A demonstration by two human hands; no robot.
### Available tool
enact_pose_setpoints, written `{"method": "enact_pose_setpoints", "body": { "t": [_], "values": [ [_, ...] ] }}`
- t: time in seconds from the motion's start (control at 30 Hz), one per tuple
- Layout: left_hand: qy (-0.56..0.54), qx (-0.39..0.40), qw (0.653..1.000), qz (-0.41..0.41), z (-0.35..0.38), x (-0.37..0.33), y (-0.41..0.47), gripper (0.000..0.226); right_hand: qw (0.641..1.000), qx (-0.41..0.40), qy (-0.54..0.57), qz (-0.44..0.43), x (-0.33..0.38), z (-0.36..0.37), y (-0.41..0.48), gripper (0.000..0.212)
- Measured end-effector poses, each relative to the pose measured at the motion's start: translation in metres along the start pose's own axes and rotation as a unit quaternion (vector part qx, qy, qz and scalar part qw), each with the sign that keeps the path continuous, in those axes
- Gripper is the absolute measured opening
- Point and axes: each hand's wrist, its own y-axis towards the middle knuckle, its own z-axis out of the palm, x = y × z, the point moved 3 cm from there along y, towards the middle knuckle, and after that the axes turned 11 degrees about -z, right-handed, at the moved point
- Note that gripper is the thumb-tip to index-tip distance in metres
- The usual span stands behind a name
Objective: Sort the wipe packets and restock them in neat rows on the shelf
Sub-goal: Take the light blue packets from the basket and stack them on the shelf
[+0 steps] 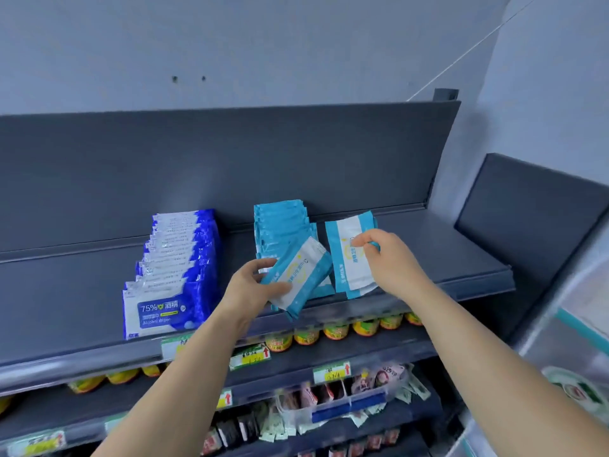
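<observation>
Wipe packets in light blue and white were on the top shelf (445, 252). One packet (298, 275) sat tilted in the left hand (253, 285), long axis running from lower left to upper right, with thumb and curled fingers gripping its near end. The right hand (385, 255) pinched a second packet (346, 258) at its right edge, long axis nearly front to back. Behind both stood a light-blue row (280, 222), its front end hidden by them. A dark-blue row (178, 258) stood further left. The held packets' print was too blurred to read.
</observation>
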Motion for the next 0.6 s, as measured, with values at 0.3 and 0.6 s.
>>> {"method": "enact_pose_setpoints", "body": {
  "t": [0.3, 0.6],
  "values": [
    [0.104, -0.063, 0.993, 0.007, 0.009, 0.005, 0.058, 0.067, 0.995, 0.100, 0.023, -0.011, -0.034, 0.044, 0.063, 0.030],
    [0.175, -0.115, 0.977, 0.033, 0.003, 0.010, 0.064, 0.071, 0.973, 0.212, 0.069, -0.052, -0.055, 0.071, 0.073, 0.015]
  ]
}}
